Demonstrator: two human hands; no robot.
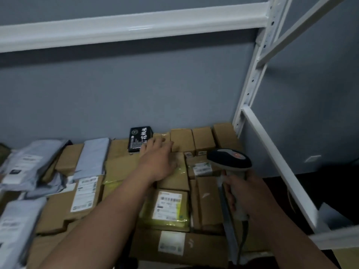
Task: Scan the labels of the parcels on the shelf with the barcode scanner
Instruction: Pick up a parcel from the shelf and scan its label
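Observation:
My right hand [246, 193] grips the handle of a grey barcode scanner [229, 159], whose dark head points left over small cardboard boxes at the shelf's right. My left hand [158, 160] reaches forward with fingers stretched out flat, resting on a brown parcel [174, 177] and touching the edge of a black box with white writing [139, 139]. A yellow-wrapped parcel with a white label [169, 205] lies just below my left wrist. A small box with a green-printed label [202, 167] sits right under the scanner head.
Grey plastic mailers [33, 164] and labelled cardboard parcels [83, 195] cover the left of the shelf. A row of small brown boxes [202, 139] lines the back wall. White metal uprights [254, 74] and a sloping rail [279, 164] border the right side.

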